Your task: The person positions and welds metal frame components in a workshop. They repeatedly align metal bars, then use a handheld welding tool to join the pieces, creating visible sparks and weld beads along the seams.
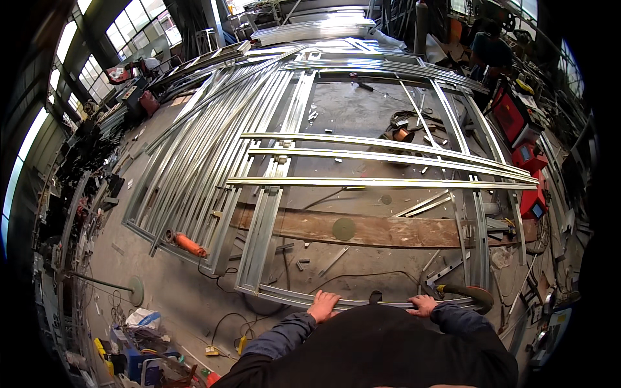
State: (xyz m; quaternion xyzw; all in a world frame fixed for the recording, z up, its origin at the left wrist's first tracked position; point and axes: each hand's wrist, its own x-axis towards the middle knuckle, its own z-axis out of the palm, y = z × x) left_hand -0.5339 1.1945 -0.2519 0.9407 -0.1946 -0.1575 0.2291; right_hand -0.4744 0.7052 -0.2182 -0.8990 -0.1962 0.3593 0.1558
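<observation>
A large metal frame [284,297] of silvery square tubing lies in front of me, its near rail just ahead of my body. My left hand [323,306] is on that rail, fingers bent over its top. Further right along the same rail, my right hand [423,305] holds on in a similar way, its fingertips partly out of sight. Three loose metal tubes [381,182] lie crosswise over the frame beyond my hands. A brown wooden plank [401,231] bearing a round disc [344,228] lies between the frame's sides.
An orange angle grinder [189,245] rests at the near left beside many parallel metal bars [213,142]. Cables and offcuts litter the floor. Red machines [532,194] stand at right. Another person [490,52] is at the far right. A blue toolbox [139,355] sits lower left.
</observation>
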